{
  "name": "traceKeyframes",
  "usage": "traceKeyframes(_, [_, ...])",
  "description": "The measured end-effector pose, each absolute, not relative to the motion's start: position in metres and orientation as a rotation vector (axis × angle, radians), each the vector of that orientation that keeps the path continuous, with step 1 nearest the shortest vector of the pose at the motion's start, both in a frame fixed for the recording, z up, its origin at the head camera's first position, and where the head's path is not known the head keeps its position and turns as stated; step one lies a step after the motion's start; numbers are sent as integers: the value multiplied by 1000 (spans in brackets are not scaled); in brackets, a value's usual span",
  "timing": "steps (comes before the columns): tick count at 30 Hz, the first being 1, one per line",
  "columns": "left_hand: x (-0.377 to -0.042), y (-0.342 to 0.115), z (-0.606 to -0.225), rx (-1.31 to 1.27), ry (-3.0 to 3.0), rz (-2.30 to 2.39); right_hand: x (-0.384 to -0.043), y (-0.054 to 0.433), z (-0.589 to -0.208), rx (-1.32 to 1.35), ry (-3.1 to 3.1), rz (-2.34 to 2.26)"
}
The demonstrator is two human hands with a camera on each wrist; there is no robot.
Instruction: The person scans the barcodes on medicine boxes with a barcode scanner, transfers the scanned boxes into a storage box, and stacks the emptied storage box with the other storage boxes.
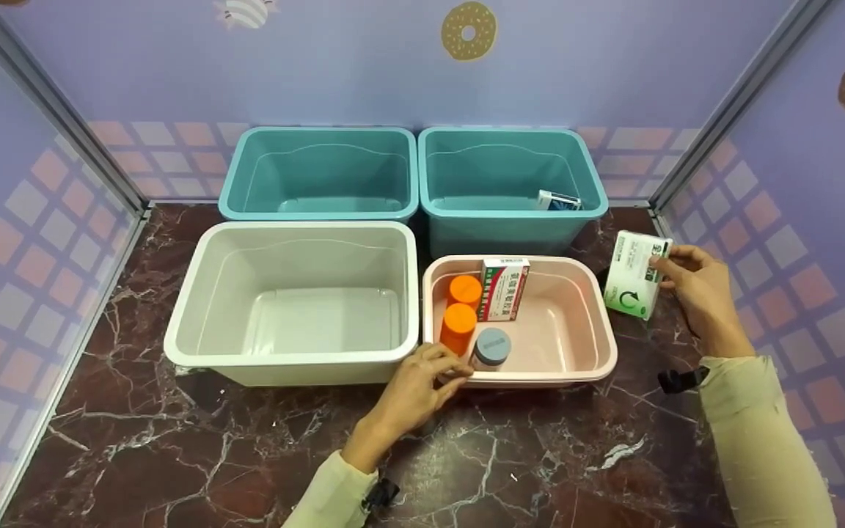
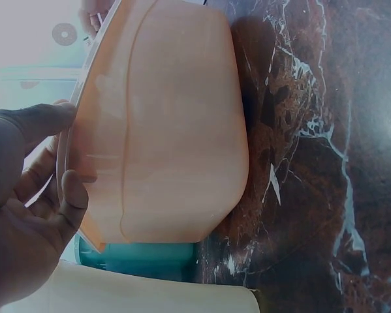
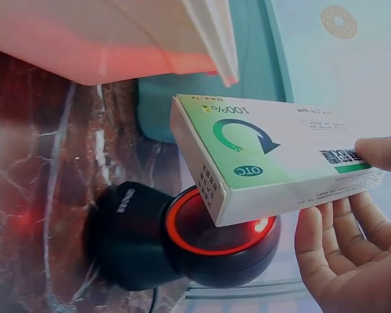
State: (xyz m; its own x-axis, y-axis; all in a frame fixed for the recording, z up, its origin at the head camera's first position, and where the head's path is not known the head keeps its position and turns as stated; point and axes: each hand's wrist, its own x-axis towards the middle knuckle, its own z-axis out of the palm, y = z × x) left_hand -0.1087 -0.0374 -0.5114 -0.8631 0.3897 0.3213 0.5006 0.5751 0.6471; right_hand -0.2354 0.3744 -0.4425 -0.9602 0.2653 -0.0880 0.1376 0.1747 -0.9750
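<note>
Right wrist view: the fingers of the right hand [image 3: 352, 257] are pinching a white-and-green box [image 3: 267, 163] at one end, parted only by its thickness. Just past the fingertips, a red-ringed scanner [image 3: 208, 267] is standing nearby. Scanning is probably under way; the next move is likely calling for presenting a barcode steadily. Upside-down print is reading "OTC" and "100%"; smaller Chinese text is blurring. Leftward, the left hand's [image 1: 411, 389] fingers are gripping the pink tub's [image 1: 607, 345] rim.

Green-white OTC box [image 1: 631, 277] — tilted, in right hand [image 1: 703, 291], beside upright pink bin [image 1: 551, 334]
</note>
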Motion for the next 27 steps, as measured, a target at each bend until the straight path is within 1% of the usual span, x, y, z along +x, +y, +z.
traceKeyframes(19, [-109,-37,-512,-772,-2638,-1156,-260,357,-420,-289,-2308,1839])
traceKeyframes(27, [-109,-37,-512,-758,-2657,-1189,-267,349,-412,-288,-2316,1796])
